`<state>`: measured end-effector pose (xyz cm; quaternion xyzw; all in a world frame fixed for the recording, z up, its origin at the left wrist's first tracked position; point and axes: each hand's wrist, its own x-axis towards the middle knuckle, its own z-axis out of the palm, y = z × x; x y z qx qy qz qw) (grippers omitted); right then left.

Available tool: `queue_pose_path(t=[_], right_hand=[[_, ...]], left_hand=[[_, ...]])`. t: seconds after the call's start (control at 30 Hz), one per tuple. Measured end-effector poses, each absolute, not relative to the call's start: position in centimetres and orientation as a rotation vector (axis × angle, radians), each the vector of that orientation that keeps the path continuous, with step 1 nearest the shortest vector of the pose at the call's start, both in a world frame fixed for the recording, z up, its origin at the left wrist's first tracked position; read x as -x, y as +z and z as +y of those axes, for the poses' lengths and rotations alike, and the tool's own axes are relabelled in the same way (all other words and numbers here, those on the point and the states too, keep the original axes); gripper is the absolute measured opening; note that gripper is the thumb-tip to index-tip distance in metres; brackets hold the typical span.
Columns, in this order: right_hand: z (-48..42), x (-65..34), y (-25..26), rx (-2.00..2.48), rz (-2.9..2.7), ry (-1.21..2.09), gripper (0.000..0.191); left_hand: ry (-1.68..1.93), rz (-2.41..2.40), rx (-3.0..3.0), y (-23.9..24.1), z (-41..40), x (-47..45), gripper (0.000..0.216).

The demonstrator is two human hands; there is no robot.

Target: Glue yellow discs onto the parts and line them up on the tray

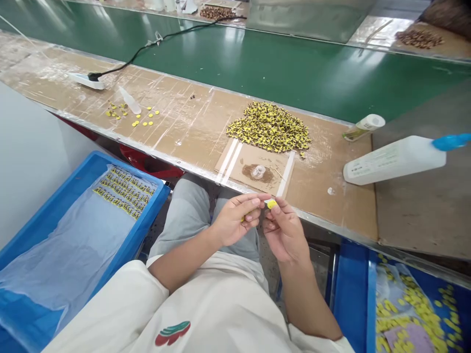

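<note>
Both my hands are close together above my lap, at the bench's front edge. My right hand point(287, 228) pinches a small round yellow disc point(271, 204) between thumb and fingers. My left hand point(239, 215) is closed, its index finger reaching toward that disc; a bit of yellow shows between its curled fingers, mostly hidden. Just beyond the hands, a taped cardboard sheet point(235, 164) holds a little white cup point(258, 171) in a brown stain. Behind it lies a heap of small yellow-and-dark pieces point(270, 128).
At left, a blue tray point(93, 162) holds rows of yellow-and-dark pieces point(123, 191) on a sheet. Another blue bin point(371, 299) at lower right contains loose yellow discs point(419, 304). A white bottle point(395, 159) with blue cap and a cylindrical container point(364, 127) stand right. A power strip point(86, 81) lies far left.
</note>
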<state>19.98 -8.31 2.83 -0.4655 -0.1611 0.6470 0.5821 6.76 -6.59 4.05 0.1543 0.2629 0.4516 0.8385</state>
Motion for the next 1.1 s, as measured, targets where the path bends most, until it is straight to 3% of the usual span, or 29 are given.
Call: queue_pose_path(t=[0.2, 0.47, 0.7, 0.83, 0.93, 1.1], right_hand=[[-8.6, -20.0, 2.8, 1.065, -0.446, 1.694, 0.038], [-9.2, -20.2, 2.6, 1.078, -0.441, 1.655, 0.037], [-9.1, -19.0, 2.9, 1.054, -0.379, 1.617, 0.032], [-8.5, -18.7, 2.8, 1.091, -0.474, 1.59, 0.036], [-6.4, -20.4, 2.3, 1.224, -0.741, 1.338, 0.036], [1.3, -27.6, 0.1, 1.664, -1.14, 0.416, 0.037]], left_hand=[[0.912, 0.596, -0.479, 4.1, -7.0, -6.7, 0.039], [0.851, 0.517, -0.508, 3.8, -6.7, -6.7, 0.031], [0.919, 0.586, -0.472, 3.0, -6.6, -6.9, 0.039], [0.978, 0.558, -0.419, 2.6, -6.1, -6.9, 0.031], [1.086, 0.535, -0.312, 2.7, -5.0, -6.5, 0.024], [1.186, 0.578, -0.149, 2.2, -2.4, -5.1, 0.017]])
